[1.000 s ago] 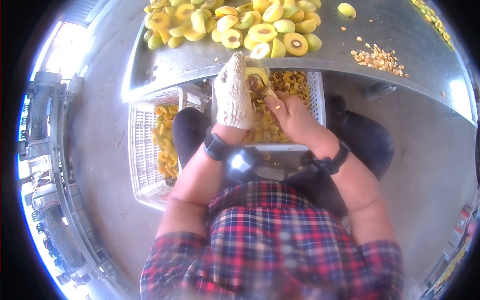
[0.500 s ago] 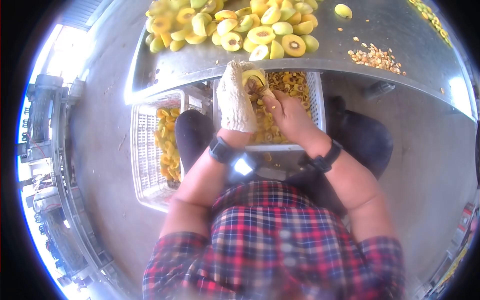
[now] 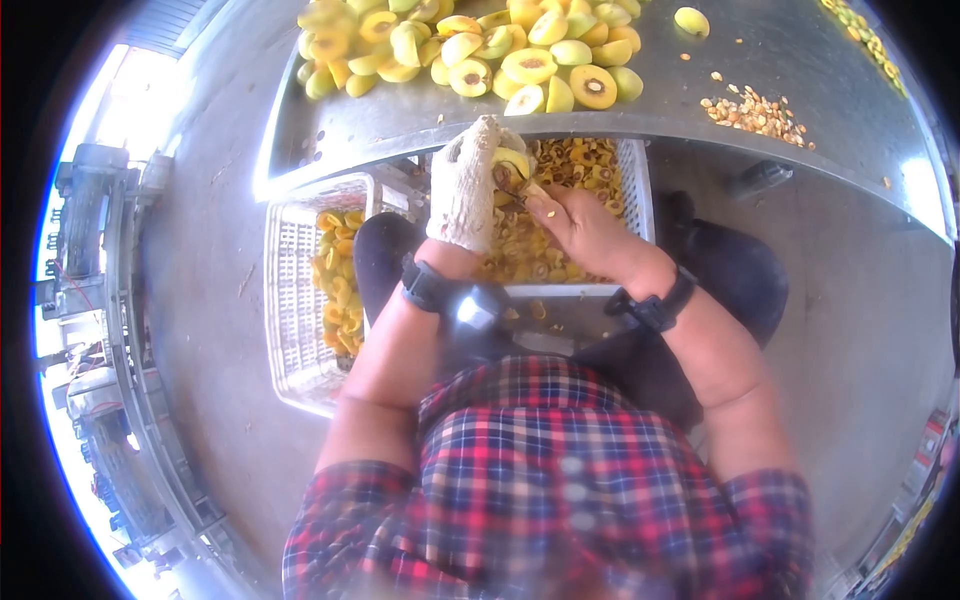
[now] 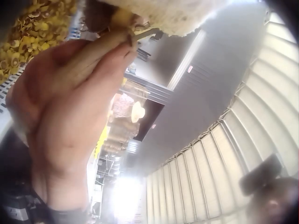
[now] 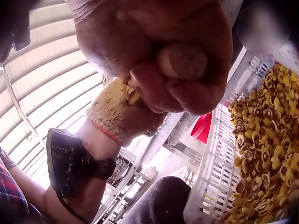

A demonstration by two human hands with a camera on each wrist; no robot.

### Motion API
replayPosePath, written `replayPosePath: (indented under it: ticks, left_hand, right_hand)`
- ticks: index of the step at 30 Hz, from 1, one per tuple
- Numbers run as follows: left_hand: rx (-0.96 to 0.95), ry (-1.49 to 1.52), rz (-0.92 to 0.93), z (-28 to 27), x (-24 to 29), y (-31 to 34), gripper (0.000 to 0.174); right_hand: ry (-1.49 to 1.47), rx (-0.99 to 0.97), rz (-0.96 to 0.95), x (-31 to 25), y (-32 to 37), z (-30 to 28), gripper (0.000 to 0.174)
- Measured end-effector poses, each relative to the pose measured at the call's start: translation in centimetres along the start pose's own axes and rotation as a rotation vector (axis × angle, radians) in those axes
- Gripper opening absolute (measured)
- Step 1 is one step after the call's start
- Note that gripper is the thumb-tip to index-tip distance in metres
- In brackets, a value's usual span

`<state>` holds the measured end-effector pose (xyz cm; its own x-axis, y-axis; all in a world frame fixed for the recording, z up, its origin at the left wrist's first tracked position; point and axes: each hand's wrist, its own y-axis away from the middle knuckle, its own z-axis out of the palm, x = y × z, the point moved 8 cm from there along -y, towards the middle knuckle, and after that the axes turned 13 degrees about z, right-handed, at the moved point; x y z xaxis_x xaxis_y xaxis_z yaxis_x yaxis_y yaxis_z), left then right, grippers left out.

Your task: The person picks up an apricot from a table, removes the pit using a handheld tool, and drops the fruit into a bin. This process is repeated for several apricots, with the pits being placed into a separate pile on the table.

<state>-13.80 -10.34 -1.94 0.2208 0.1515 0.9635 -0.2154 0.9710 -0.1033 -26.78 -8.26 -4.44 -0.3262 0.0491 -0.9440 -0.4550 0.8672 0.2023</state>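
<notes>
In the head view my left hand point(image 3: 464, 190), in a cream knitted glove, holds a halved yellow peach point(image 3: 513, 160) with its dark centre towards my right hand. My bare right hand point(image 3: 592, 235) grips the wooden handle of a pitting knife point(image 3: 536, 192), whose curved metal tip lies at the peach's centre. The left wrist view shows the fingers wrapped along that handle point(image 4: 86, 65). Its round butt end point(image 5: 187, 61) pokes out of the fist in the right wrist view. A small yellow bit clings near the right thumb.
Beneath the hands stands a white crate point(image 3: 645, 200) of brown-centred scraps. A second white basket point(image 3: 290, 300), at left, contains yellow peach pieces. On the metal table point(image 3: 660, 125) lie a heap of halved peaches point(image 3: 530, 66), a lone peach point(image 3: 692, 21) and a pile of kernels point(image 3: 760, 116).
Both hands have stayed together over the crate with the peach and knife, shifting slightly. The gloved hand dipped and tilted, then came back up a little, and the peach has turned slightly.
</notes>
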Motion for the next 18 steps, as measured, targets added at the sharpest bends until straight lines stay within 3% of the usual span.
replayPosePath:
  ticks: [2, 6, 8, 9, 11, 18]
  left_hand:
    - [-0.164, -0.105, -0.035, 0.6, -0.3, -0.3, 0.028]
    - [-0.121, -0.072, -0.076, 0.8, -0.1, 0.3, 0.027]
    - [0.064, 0.046, -0.111, 0.5, -0.1, 0.7, 0.027]
    - [0.064, 0.047, -0.109, 0.9, 0.0, 1.0, 0.027]
    - [0.293, 0.140, -0.141, 0.2, -0.2, 1.7, 0.027]
    - [0.274, 0.235, -0.003, 0.3, -0.9, 1.7, 0.028]
  right_hand:
    - [0.000, -0.015, 0.014, 0.2, 0.2, 0.1, 0.043]
    - [0.065, 0.042, 0.026, 0.7, 0.0, 0.3, 0.043]
    - [0.049, 0.085, 0.004, 0.7, -0.2, 0.4, 0.042]
    - [0.033, 0.123, -0.015, 0.5, -0.2, 0.2, 0.042]
    - [0.074, 0.157, -0.036, 0.0, -0.2, 0.0, 0.041]
    - [0.132, 0.220, -0.027, -0.4, 0.0, -0.2, 0.042]
